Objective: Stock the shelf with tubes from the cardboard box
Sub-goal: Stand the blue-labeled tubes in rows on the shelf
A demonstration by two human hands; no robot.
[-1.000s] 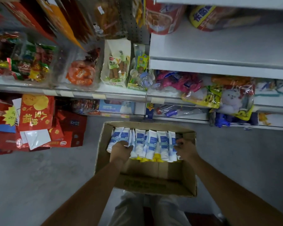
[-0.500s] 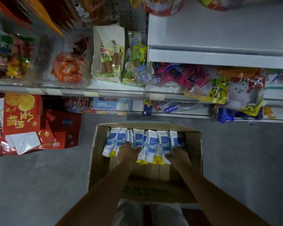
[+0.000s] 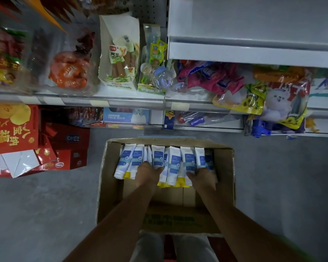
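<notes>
the tubes (image 3: 173, 163), white with blue labels and yellow caps, stand packed in a row along the far side of a cardboard box (image 3: 224, 167), caps pointing toward the person. the box sits open on the grey floor (image 3: 45, 214) just in front of the person's knees. both bare arms reach down into it. the left hand (image 3: 148, 172) is at the left part of the row, back of the hand up, fingers curled down among the tubes and thumb lying against one. the right hand (image 3: 202, 176) is at the right end of the row, fingers bent round the tubes there in the same way; how many tubes each hand grips cannot be told. past the box stands a white shelf (image 3: 254, 53) at the upper right, and under it a lower level heaped with bagged toys, among them a white plush bear (image 3: 280, 97) and a blue toy gun (image 3: 259, 130). to the left a snack carton (image 3: 119, 59) stands upright beside a bag of orange packets (image 3: 68, 70). red gift boxes (image 3: 64, 148) are stacked on the floor at the left, well apart from the box.
</notes>
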